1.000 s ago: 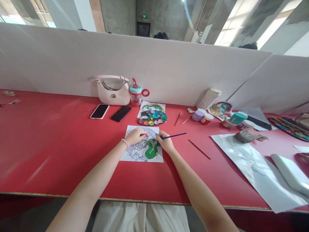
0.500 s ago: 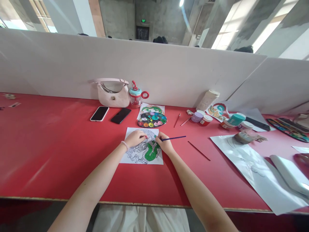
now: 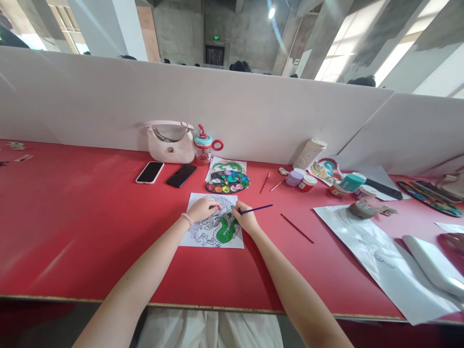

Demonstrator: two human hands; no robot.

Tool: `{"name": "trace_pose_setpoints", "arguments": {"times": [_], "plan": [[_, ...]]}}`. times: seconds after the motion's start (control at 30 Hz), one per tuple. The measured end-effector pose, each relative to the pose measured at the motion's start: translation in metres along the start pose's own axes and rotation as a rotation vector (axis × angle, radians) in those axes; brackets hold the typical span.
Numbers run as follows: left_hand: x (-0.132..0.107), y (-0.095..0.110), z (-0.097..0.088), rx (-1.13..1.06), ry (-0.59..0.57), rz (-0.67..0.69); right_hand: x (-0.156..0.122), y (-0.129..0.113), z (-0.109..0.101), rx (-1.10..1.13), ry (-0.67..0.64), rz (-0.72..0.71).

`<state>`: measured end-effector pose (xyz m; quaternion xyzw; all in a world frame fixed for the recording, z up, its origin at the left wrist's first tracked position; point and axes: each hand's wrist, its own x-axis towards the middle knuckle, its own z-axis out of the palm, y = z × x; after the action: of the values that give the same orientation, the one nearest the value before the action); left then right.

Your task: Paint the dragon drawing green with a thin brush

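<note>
A white sheet with a printed dragon (image 3: 213, 232), partly painted green, lies on the red table (image 3: 72, 217) in front of me. My left hand (image 3: 203, 209) rests on the sheet's upper left part, fingers curled down against the paper. My right hand (image 3: 245, 218) pinches a thin blue paintbrush (image 3: 257, 209), its tip on the drawing near the green area and its handle pointing right. A round palette (image 3: 227, 182) with several paint colours sits just beyond the sheet.
Two phones (image 3: 150, 172) (image 3: 181, 175), a pink handbag (image 3: 170, 142) and a small bottle (image 3: 203, 144) stand by the white partition (image 3: 253, 111). Paint pots (image 3: 307, 182), loose brushes (image 3: 297, 228) and large white sheets (image 3: 377, 251) lie to the right. Another person's hand (image 3: 455, 241) shows at the far right edge.
The view has tilted up and shifted slightly. Both hands stay on the drawing; the brush tip has shifted a little over the dragon.
</note>
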<state>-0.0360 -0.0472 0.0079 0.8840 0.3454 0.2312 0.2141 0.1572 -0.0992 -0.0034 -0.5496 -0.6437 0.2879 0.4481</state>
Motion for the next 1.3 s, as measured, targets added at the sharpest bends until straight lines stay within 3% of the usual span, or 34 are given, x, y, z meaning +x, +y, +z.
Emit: {"name": "trace_pose_setpoints", "arguments": {"times": [1.3], "plan": [[-0.0003, -0.0023, 0.0026, -0.026, 0.017, -0.011, 0.0002, 0.0016, 0.0001, 0.001, 0.01, 0.022]]}}
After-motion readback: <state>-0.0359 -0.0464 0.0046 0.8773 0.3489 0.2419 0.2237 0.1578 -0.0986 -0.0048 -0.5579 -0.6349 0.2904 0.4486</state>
